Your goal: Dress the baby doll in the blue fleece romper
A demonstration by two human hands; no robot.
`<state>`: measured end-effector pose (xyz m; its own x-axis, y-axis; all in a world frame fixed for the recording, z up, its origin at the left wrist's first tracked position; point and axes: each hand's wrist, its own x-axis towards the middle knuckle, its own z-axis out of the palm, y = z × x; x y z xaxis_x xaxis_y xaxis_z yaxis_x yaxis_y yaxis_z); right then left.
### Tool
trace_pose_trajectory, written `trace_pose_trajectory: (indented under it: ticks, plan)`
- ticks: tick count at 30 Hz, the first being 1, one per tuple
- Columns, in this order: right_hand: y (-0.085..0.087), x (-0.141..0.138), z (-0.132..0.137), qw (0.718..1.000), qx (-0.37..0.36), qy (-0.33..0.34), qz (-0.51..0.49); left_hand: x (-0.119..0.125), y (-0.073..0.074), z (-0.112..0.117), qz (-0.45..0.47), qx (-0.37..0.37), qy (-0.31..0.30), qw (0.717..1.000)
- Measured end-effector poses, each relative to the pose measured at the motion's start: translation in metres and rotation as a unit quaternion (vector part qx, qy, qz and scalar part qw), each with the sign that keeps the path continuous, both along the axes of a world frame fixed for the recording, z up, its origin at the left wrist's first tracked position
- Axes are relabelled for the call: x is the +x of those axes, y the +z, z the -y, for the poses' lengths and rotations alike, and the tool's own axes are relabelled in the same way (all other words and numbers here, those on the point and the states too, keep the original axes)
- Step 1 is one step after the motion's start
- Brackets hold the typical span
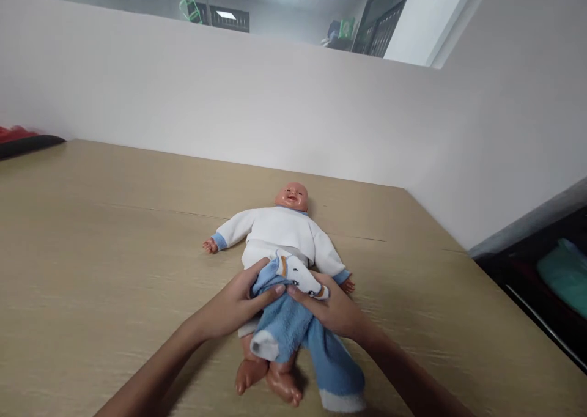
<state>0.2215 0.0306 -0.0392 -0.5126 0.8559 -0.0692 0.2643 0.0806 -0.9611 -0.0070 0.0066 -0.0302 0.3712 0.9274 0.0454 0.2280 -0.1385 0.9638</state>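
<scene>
A baby doll (pixel 282 227) lies on its back on the table, head away from me, in a white sweater with blue cuffs and white bottoms. Over its hips and legs I hold a fluffy blue doll garment (pixel 288 325) with white cuffs and a white patch with a cartoon face. My left hand (pixel 241 301) grips its bunched upper left side, thumb on top. On the right side, my right hand (pixel 330 304) pinches the cloth near the white patch. Both thumbs nearly meet. One cuffed tube of the garment hangs to the right of the doll's bare feet.
The wooden table (pixel 114 252) has thin seams across it and meets a white wall (pixel 229 99) behind the doll. A dark object with red cloth (pixel 18 134) is at the far left. Beyond the right edge, a greenish item (pixel 562 276) sits in a dark container.
</scene>
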Motion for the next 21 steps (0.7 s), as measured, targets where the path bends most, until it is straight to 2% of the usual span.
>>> trace_pose_trajectory:
  ticks: [3,5,9,11,14,17,21]
  plan:
    - [0.01,0.003,-0.001,0.998,0.054,0.022,0.023,-0.008,-0.001,-0.008,0.004,-0.017,-0.008,1.0]
    - [0.015,0.006,0.002,0.997,0.074,0.014,0.031,-0.013,-0.002,-0.01,0.014,-0.03,-0.016,0.999]
    - [0.016,0.011,0.009,0.997,0.003,-0.044,0.056,-0.022,0.003,-0.005,0.042,-0.102,-0.021,0.994]
    - [0.017,0.011,0.01,0.996,-0.031,-0.058,0.064,-0.026,0.009,-0.001,0.068,-0.143,-0.08,0.984]
    - [0.026,0.006,0.011,0.999,-0.018,-0.001,0.048,-0.031,0.019,0.004,0.061,-0.158,-0.166,0.971]
    - [0.041,-0.002,0.011,0.998,0.006,0.057,0.032,-0.035,0.023,0.012,0.045,-0.142,-0.152,0.977]
    - [0.057,-0.012,0.013,0.994,-0.048,0.102,-0.008,-0.039,0.016,0.026,0.092,-0.139,-0.139,0.976]
